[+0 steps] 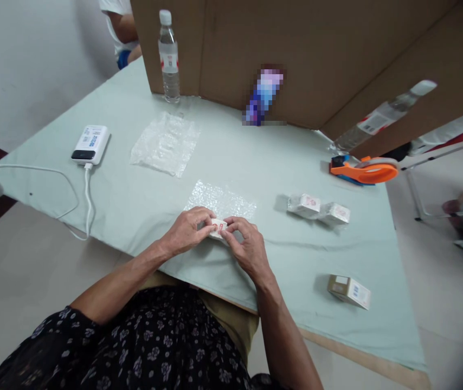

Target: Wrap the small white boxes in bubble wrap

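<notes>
Both my hands meet near the table's front edge over a small white box [218,227] with red print. My left hand [186,230] grips its left end and my right hand [244,246] pinches its right end. The box lies on the near edge of a sheet of bubble wrap [223,200] spread flat on the pale green tablecloth [134,200]. Most of the box is hidden under my fingers.
Two wrapped small boxes [316,208] lie to the right, an unwrapped box [349,291] nearer the front right. An orange tape dispenser [364,170], two water bottles [168,57], more bubble wrap [165,142], a cabled power bank [90,144] and cardboard walls [296,49] stand further back. Another person sits far left.
</notes>
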Motion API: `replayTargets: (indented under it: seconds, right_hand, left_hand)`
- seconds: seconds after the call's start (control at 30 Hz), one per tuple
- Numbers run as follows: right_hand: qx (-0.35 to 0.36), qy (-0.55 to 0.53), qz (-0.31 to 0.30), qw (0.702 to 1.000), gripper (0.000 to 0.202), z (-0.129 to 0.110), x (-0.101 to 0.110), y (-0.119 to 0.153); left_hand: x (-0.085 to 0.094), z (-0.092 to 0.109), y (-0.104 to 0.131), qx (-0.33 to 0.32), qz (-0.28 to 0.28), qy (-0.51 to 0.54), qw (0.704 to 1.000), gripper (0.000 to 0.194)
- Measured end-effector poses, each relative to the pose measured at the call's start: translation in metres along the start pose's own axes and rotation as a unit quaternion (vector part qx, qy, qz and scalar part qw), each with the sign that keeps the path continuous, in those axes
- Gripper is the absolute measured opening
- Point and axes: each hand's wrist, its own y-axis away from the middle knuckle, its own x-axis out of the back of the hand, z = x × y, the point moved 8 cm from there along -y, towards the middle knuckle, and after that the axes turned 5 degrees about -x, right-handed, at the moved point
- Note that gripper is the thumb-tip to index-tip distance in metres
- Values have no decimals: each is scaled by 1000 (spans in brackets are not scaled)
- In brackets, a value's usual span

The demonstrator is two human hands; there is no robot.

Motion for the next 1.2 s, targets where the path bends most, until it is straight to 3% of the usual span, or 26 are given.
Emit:
replayTargets:
  seconds: [0.27,0.4,0.47,0.6,0.73,0.8,0.9,1.03,1.2]
  right_hand:
    - [-8,-13,6,1000,18,4,-3,-1]
    - [-44,-36,23,998,16,17,-7,-4]
    - [-61,-39,31,997,14,22,-6,-5]
    - [-40,10,106,994,15,16,21,2]
    - [46,88,195,976,9,-20,53,26]
    - [95,122,175,972,10,-42,48,35]
    - [142,155,102,972,15,-60,22,38]
    - [146,214,40,965,23,-55,-10,33]
    - [143,224,30,964,25,-47,-13,30]
  left_hand:
    - [-2,-5,-2,27,-9,15,999,18]
    - [-5,-10,-5,78,-48,17,996,4]
    - [-5,-12,-6,89,-63,16,994,12]
    - [-8,-17,-8,88,-74,33,993,15]
    - [-9,-22,-9,94,-80,27,992,16]
    - [-9,-21,-10,91,-84,24,992,17]
    - [-9,-19,-11,82,-89,19,992,17]
    - [-9,-16,-14,69,-89,1,994,15]
    - [-2,-15,-8,74,-101,17,992,27]
